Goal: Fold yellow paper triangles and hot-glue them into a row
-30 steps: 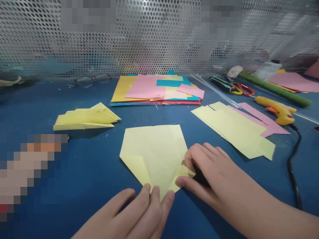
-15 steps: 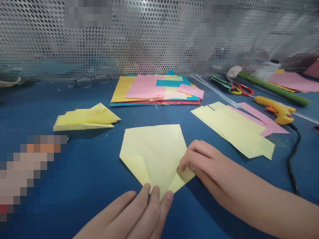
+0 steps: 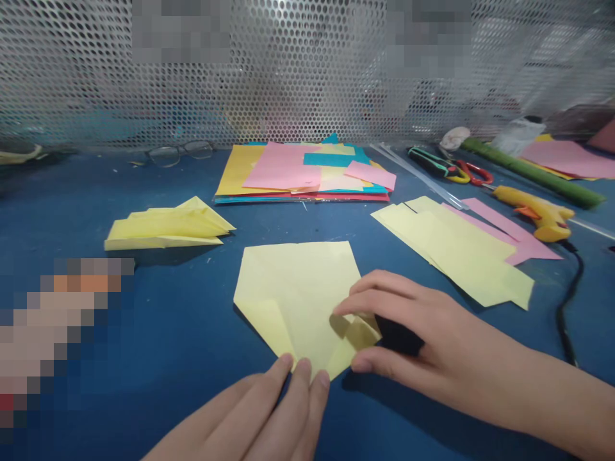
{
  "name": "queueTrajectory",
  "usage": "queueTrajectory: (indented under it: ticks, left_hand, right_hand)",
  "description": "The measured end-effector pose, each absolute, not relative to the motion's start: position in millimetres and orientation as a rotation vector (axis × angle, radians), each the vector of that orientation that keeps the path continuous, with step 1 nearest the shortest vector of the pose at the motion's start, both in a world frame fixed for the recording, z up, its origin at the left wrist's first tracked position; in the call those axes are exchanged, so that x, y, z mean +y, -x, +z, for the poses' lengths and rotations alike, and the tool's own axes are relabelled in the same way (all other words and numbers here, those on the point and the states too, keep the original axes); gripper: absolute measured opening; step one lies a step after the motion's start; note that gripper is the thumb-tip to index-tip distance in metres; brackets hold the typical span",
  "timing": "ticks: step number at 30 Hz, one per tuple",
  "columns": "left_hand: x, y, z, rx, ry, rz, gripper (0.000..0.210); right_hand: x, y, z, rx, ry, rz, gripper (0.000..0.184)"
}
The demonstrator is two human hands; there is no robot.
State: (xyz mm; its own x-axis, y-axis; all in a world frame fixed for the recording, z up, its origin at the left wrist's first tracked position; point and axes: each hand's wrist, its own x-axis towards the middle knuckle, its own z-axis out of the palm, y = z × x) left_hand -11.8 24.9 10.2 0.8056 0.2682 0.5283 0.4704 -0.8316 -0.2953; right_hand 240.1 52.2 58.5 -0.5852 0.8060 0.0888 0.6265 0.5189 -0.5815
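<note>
Surface: a blue table point(image 3: 158, 333) is running up to a perforated metal screen point(image 3: 298, 77) standing along its far edge.
Paper: a pale yellow folded sheet point(image 3: 298, 288) is lying flat on the table, just in front of the stack of coloured paper point(image 3: 288, 173).
Pointing: its tapered tip is aiming toward the person, its straight edge facing the stack; the long axis is running near to far.
Look: both near corners are creased inward, the right flap lifting slightly.
Left hand point(image 3: 269, 416): fingers are lying pressed together, flat, tips pinning the sheet's near point.
Right hand point(image 3: 408, 333): fingers are spreading over the sheet's right flap, forefinger and thumb nipping its edge.
Around: folded yellow pieces point(image 3: 166, 227) are sitting left of the sheet, yellow strips point(image 3: 451, 250) and a glue gun point(image 3: 533, 208) to its right.
</note>
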Motion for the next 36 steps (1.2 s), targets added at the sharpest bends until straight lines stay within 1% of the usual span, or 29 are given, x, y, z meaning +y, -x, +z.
queueTrajectory:
  ticks: [3, 6, 9, 11, 16, 19, 22, 25, 29, 32, 36]
  left_hand:
    - [26.1, 8.7, 10.6, -0.574, 2.584, -0.65, 0.033]
    - [25.3, 5.9, 11.1, -0.584, 2.597, -0.647, 0.034]
    - [24.9, 3.5, 12.3, -0.597, 2.617, -0.657, 0.036]
    - [25.6, 2.2, 13.1, -0.602, 2.628, -0.649, 0.035]
    - [26.9, -0.1, 14.4, -0.617, 2.648, -0.631, 0.034]
    - [25.2, -0.4, 16.7, -0.618, 2.644, -0.635, 0.034]
    - [24.3, -1.1, 19.9, -0.649, 2.664, -0.567, 0.034]
    - [26.4, -2.1, 21.2, -0.609, 2.629, -0.567, 0.033]
    - [28.7, -2.6, 19.8, -0.602, 2.624, -0.593, 0.035]
    - [27.1, -2.4, 19.5, -0.609, 2.639, -0.588, 0.038]
    - [22.5, -1.0, 19.3, -0.605, 2.671, -0.572, 0.04]
  right_hand:
    - [48.6, -238.2, 57.2, -2.335, 1.331, 0.712, 0.013]
    - [45.9, -234.8, 53.4, -2.279, 1.421, 0.733, 0.018]
    - [46.2, -231.0, 51.6, -2.214, 1.485, 0.789, 0.014]
    - [47.1, -228.8, 52.1, -2.176, 1.513, 0.834, 0.015]
    - [47.5, -228.1, 52.9, -2.069, 1.555, 0.92, 0.02]
    - [47.8, -231.1, 52.0, -2.068, 1.542, 0.87, 0.022]
    - [47.8, -232.3, 51.6, -2.171, 1.44, 0.854, 0.016]
    - [45.6, -228.5, 51.6, -2.192, 1.461, 0.865, 0.009]
    - [41.0, -222.2, 51.3, -2.18, 1.546, 0.79, 0.01]
    - [40.3, -222.8, 52.5, -2.158, 1.55, 0.863, 0.009]
    - [42.6, -229.4, 56.7, -2.108, 1.527, 0.973, 0.013]
